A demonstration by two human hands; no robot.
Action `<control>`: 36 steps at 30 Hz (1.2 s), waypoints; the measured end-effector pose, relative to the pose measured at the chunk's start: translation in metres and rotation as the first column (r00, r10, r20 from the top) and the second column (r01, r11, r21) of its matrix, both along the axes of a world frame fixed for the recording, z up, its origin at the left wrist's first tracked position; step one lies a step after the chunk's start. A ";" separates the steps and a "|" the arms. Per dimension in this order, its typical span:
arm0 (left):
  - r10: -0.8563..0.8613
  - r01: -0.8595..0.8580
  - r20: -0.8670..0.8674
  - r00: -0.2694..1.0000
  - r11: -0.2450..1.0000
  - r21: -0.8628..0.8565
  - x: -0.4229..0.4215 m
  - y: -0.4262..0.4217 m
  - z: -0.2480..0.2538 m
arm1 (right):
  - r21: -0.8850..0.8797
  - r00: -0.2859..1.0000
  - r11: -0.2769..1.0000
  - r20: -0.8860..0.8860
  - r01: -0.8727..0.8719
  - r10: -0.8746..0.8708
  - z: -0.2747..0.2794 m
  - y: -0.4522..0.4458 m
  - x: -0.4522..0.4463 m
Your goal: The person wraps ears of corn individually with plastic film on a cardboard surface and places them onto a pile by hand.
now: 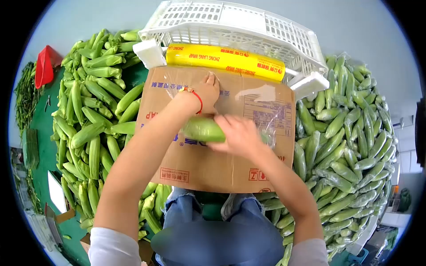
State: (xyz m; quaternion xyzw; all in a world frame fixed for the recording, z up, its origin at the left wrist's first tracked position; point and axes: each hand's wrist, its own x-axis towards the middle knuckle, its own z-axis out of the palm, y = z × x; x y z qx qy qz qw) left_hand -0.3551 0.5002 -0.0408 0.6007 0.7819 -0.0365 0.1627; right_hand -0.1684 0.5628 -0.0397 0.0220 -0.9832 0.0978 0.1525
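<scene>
A green ear of corn in its husk (202, 129) lies crosswise over the cardboard (177, 153), slightly smeared by motion. My right hand (237, 134) is closed round its right end. Clear plastic film shows beside this hand. Farther forward, my left hand (206, 91) rests on the cardboard with its fingers stretched toward the roll, touching or close to thin clear film. Just beyond it lies a yellow roll of cling wrap (224, 61) with red lettering, held between two white end blocks.
A white plastic crate (239, 20) stands behind the roll. Unwrapped corn (93, 106) is heaped on the left, film-wrapped corn (350, 146) on the right. A red scoop-like container (44, 66) and a white-screened device (56, 193) are at far left.
</scene>
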 end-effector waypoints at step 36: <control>0.120 -0.840 0.945 -0.303 0.436 -0.324 0.140 -0.162 -0.017 | -0.600 0.861 0.789 -0.465 -0.135 -0.206 0.074 0.005 0.090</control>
